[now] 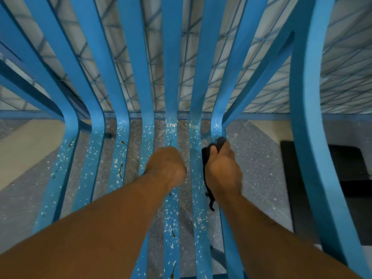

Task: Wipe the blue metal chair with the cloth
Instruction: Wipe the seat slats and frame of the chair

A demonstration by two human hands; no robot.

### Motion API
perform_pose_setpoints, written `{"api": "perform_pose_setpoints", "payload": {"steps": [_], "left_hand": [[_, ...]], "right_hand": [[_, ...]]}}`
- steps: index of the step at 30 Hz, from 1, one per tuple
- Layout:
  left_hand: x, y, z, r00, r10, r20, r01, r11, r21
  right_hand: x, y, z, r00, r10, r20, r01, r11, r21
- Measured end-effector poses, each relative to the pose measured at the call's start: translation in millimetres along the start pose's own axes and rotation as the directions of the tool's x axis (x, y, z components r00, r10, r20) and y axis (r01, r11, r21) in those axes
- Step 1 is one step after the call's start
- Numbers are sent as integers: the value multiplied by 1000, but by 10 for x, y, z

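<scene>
Blue metal chair [171, 77]: flat, curved slats, seat flecked white (gritty specks). Right hand [222, 170] clutches a dark crumpled cloth [206, 158] on its rightmost seat slat. Left hand [166, 164] is fisted on a mid-seat slat.

Seat of the chair [171, 77] before me, its slats running away from me and bending upward into the back. My left hand [166, 165] rests on one seat slat, fingers curled under. My right hand [222, 170] grips the cloth [205, 158] on the rightmost slat, near the bend, and one slat lies between the hands. Specks [120, 158] are scattered over the seat. Armrest [308, 117] at far right. Floor [261, 158] beneath the slats, with a mat [302, 178] on it, right of the seat. Grating [184, 57] behind the back.
</scene>
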State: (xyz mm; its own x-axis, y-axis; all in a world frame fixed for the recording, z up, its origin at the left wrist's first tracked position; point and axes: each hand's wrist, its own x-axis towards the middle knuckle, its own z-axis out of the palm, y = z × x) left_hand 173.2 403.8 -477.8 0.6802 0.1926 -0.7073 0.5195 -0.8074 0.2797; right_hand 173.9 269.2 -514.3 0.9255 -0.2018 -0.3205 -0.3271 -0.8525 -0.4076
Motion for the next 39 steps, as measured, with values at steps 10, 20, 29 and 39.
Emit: {"api": "perform_pose_setpoints", "payload": {"steps": [10,20,29,39], "left_hand": [[-27,0,-13,1000,-13,-2,13,1000,-25],[35,2,12,1000,-8,-29,9,1000,23],[-22,20,-18,999,-31,-12,30,999,-43],[-34,19,-24,999,-32,-12,32,999,0]], "right_hand": [[-365,181,-27,973,221,66,-224,974,42],[484,-221,56,994,61,-88,-58,998,37],[18,44,15,1000,-9,20,9,1000,14],[234,-44,-19,994,111,12,-111,994,-3]]}}
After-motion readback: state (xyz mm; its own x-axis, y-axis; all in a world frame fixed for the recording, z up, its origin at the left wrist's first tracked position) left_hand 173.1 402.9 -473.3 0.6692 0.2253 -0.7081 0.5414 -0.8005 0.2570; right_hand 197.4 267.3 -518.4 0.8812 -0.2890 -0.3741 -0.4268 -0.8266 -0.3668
